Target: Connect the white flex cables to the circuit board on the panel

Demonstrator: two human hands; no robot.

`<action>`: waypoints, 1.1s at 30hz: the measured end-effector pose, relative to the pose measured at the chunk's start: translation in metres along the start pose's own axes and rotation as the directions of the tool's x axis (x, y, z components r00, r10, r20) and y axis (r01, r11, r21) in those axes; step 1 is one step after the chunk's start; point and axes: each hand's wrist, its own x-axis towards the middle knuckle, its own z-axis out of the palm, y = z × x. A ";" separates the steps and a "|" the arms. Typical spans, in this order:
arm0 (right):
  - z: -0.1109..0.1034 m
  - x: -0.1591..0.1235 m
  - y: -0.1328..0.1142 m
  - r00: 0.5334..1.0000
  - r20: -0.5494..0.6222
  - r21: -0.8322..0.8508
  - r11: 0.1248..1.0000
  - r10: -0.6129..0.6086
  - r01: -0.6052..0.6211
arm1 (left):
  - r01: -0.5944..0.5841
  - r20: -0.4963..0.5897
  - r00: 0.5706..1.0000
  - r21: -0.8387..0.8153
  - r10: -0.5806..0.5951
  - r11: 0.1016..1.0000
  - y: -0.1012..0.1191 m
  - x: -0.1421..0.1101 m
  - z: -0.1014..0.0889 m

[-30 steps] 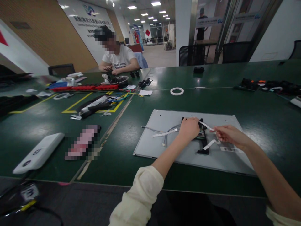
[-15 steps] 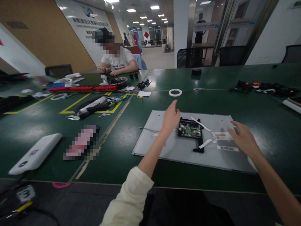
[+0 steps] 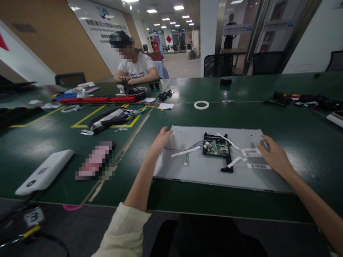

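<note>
A flat grey display panel (image 3: 203, 175) lies back side up on the green table before me. My left hand (image 3: 160, 141) is at its left edge, the fingers curled at the rim near the far corner. My right hand (image 3: 274, 153) grips the right edge, with the thumb over the panel's back. On the panel's middle sits a green circuit board (image 3: 216, 148) in a black bracket (image 3: 227, 166). Grey cables (image 3: 194, 146) run left from the board, partly under a white tape strip (image 3: 184, 151). Two labels (image 3: 258, 167) are near my right hand.
A white tape roll (image 3: 201, 104) lies beyond the panel. To the left are a blurred-out pink phone-like object (image 3: 95, 160) and a white power bank (image 3: 44, 173) with a cable. Cables and red parts (image 3: 104, 100) lie farther off, near a seated person (image 3: 138, 67). Black items (image 3: 308, 100) lie at right.
My left hand has moved left and down from above the panel to its left edge, uncovering the cables and tape strip. My right hand stays at the right edge.
</note>
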 end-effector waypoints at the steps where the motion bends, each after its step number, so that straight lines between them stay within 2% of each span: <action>1: 0.002 0.002 0.000 1.000 0.000 -0.002 1.000 -0.014 0.014 | -0.015 0.010 1.000 0.065 0.015 0.998 -0.001 -0.003 0.000; 8: 0.009 0.010 0.011 0.997 -0.015 0.018 0.997 -0.071 0.071 | -0.175 0.060 0.985 0.406 0.165 0.897 -0.008 -0.026 0.012; 10: 0.009 0.011 0.013 0.995 -0.014 0.014 0.995 -0.100 0.100 | -0.187 0.033 0.980 0.487 0.197 0.853 -0.005 -0.031 0.018; 12: 0.009 0.014 0.010 0.990 -0.027 0.002 0.990 -0.140 0.140 | -0.235 0.010 0.960 0.567 0.278 0.790 0.002 -0.035 0.026; 14: 0.007 0.020 0.002 0.981 -0.058 -0.010 0.983 -0.183 0.183 | -0.365 0.074 0.909 0.617 0.411 0.697 0.015 -0.037 0.037; 16: 0.004 0.027 -0.014 0.981 -0.043 0.027 0.981 -0.191 0.192 | -0.538 0.212 0.825 0.578 0.523 0.614 0.030 -0.036 0.050; 18: 0.002 0.033 -0.033 0.989 0.065 0.117 0.985 -0.132 0.123 | -0.683 0.352 0.726 0.470 0.591 0.559 0.044 -0.034 0.064; 20: 0.003 0.036 -0.052 0.976 0.209 0.197 0.980 -0.066 0.024 | -0.715 0.396 0.699 0.425 0.596 0.555 0.052 -0.030 0.079; 22: 0.008 0.035 -0.067 0.959 0.281 0.224 0.974 -0.043 -0.022 | -0.720 0.407 0.693 0.423 0.595 0.550 0.052 -0.028 0.091; 27: 0.018 0.023 -0.083 0.954 0.298 0.275 0.961 -0.043 -0.043 | -0.677 0.415 0.735 0.491 0.537 0.548 0.039 -0.028 0.106; 33: 0.020 0.019 -0.086 0.919 0.395 0.531 0.819 -0.012 -0.218 | -0.627 0.395 0.770 0.617 0.502 0.477 0.039 -0.034 0.106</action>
